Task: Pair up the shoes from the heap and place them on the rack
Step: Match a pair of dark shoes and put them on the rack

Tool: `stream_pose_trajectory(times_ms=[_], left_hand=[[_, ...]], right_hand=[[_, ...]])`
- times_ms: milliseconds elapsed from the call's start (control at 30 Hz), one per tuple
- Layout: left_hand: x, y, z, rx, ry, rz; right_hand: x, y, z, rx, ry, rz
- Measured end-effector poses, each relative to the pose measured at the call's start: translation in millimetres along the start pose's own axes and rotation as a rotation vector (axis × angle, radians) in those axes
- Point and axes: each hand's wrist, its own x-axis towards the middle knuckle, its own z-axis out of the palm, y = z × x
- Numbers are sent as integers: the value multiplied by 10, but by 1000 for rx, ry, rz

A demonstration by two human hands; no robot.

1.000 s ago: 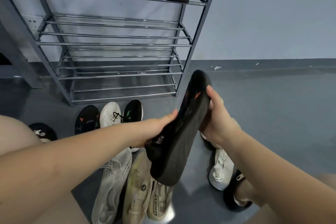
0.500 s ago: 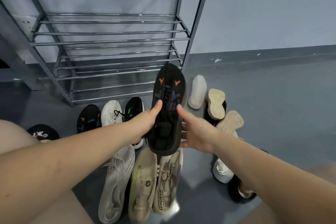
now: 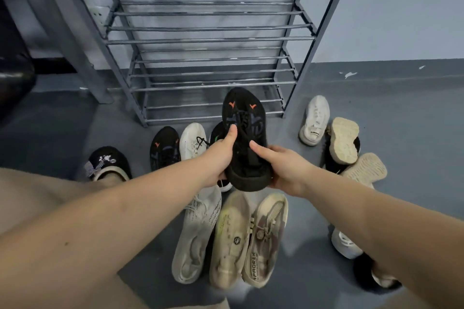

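Two hands: both on one black sneaker [image 3: 244, 138], held at frame centre above the heap, toe pointing up toward the rack, upper facing the camera, two orange marks near the toe.
Left hand [image 3: 221, 158]: fingers curled under the sneaker's left side, thumb pressed on the laces; gripping it.
Right hand [image 3: 283, 165]: fingers wrapped round the heel from the right, thumb laid across the tongue; gripping it.
Shoe rack [image 3: 208, 40]: grey metal, bar shelves, upper centre of frame against the wall; dark shoes at the very top edge, cut off by the frame.
Matching black sneaker [image 3: 164, 148]: on the floor left of centre, same orange mark, toe toward the rack, just beside a white laced sneaker [image 3: 193, 140].
Black sneaker with green mark [image 3: 217, 133]: mostly hidden behind the left hand.
Lower centre: long white knit sneaker [image 3: 195, 236], cream sneaker [image 3: 229, 241] and beige sneaker with lettering [image 3: 266, 238], side by side, toes up-frame.
Right of centre: chunky white sneaker [image 3: 313, 120] upright; two beige shoes sole-up, one [image 3: 344, 139] lying on a black shoe, the other [image 3: 365, 168] just below it.
Lower right: white shoe [image 3: 345, 244] partly hidden by the right forearm.
Left edge: black slipper with white pattern [image 3: 106, 162], worn on a foot.
Floor [image 3: 401, 108]: grey, glossy.
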Motion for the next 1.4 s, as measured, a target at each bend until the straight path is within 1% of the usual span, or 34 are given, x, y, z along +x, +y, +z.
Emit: stream_pose_trajectory(times_ms=[233, 367, 433, 500, 600, 667, 700, 733, 800, 900, 1033, 1100, 1233, 1400], left_hand=[[360, -204, -572, -102, 110, -47], [652, -405, -909, -173, 159, -97], [845, -497, -1087, -165, 244, -94], [1075, -632, -1294, -124, 372, -111], [1333, -981, -1626, 62, 561, -224], [1434, -1231, -1750, 110, 612, -300], [1461, -1325, -1780, 81, 618, -333], [1522, -1447, -1802, -9, 610, -365], [1563, -1588, -1775, -210, 589, -375], [1638, -1766, -1800, -332, 611, -375], [1623, -1799, -1790, -519, 554, -370], [1608, -1772, -1772, -552, 545, -344], [1494, -1641, -1755, -572, 548, -333], [1274, -1370, -1753, -725, 437, -269]], right_hand=[[749, 216, 453, 67, -43, 73], [1157, 349, 706, 17, -50, 93], [1334, 382, 797, 9, -44, 86], [1503, 415, 844, 11, -35, 96], [1762, 503, 852, 1, -13, 111], [1927, 585, 838, 15, 9, 123], [2003, 611, 836, 21, 20, 130], [2095, 643, 836, 32, 31, 144], [2202, 685, 801, 70, 37, 160], [2366, 767, 750, 90, 33, 199], [2393, 845, 715, 156, 28, 239], [2376, 860, 724, 214, 35, 255], [2269, 833, 771, 288, -13, 230], [2006, 702, 790, 346, 15, 156]])
